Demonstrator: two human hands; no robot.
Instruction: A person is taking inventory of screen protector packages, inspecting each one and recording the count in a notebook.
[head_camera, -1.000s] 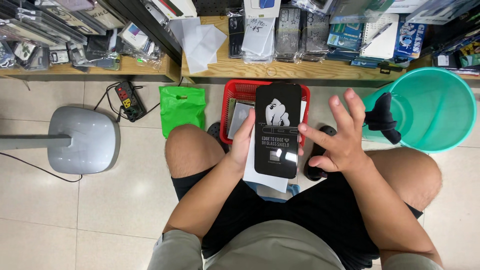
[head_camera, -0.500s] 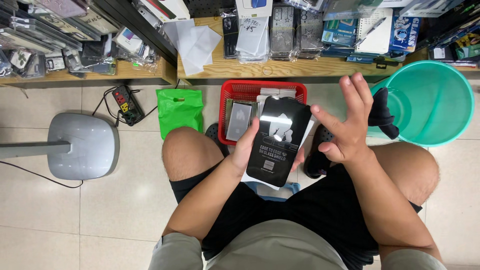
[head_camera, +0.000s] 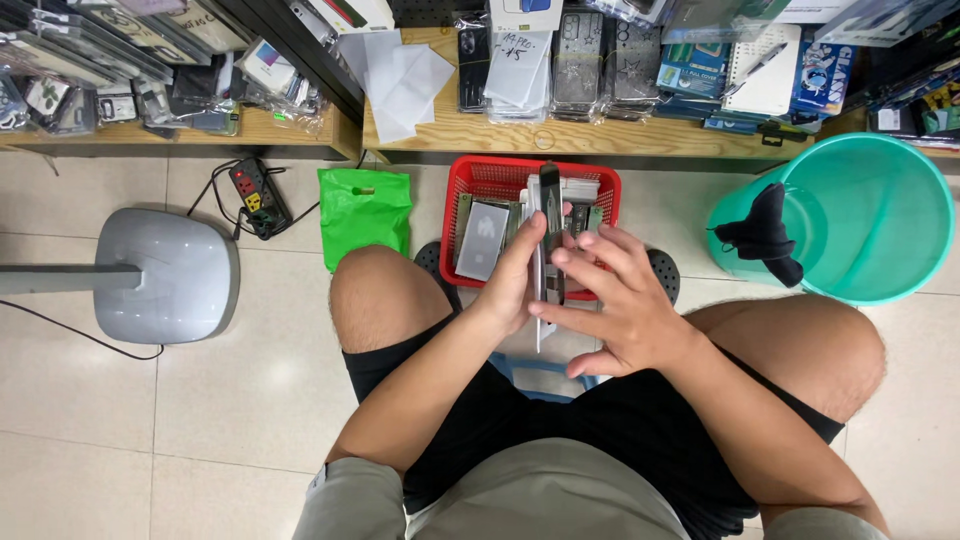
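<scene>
Holding a flat package edge-on above a red basket

Sitting just below the centre of the frame, a person in black shorts (head_camera: 560, 450) looks down at both hands, which meet over the knees. At the far right stands a teal plastic bucket (head_camera: 880, 220) with a black cloth (head_camera: 765, 235) draped over its rim. At the left edge lies a grey rounded stand base (head_camera: 165, 275), and just right of it a black power strip (head_camera: 258, 195) on the tiled floor. A green plastic bag (head_camera: 365, 210) lies left of the red plastic basket (head_camera: 500, 178), which sits at upper centre, below a wooden shelf (head_camera: 600, 140) loaded with packaged phone accessories. Inside the basket lie several flat packets, one of them pale grey (head_camera: 483, 240). The left hand (head_camera: 515, 285) grasps a thin black package (head_camera: 548, 235) from its left side, fingers closed along it. The package stands edge-on to the camera, directly above the basket's near rim. The right hand (head_camera: 620, 305) presses against its right side, fingers spread and curled on it.
</scene>
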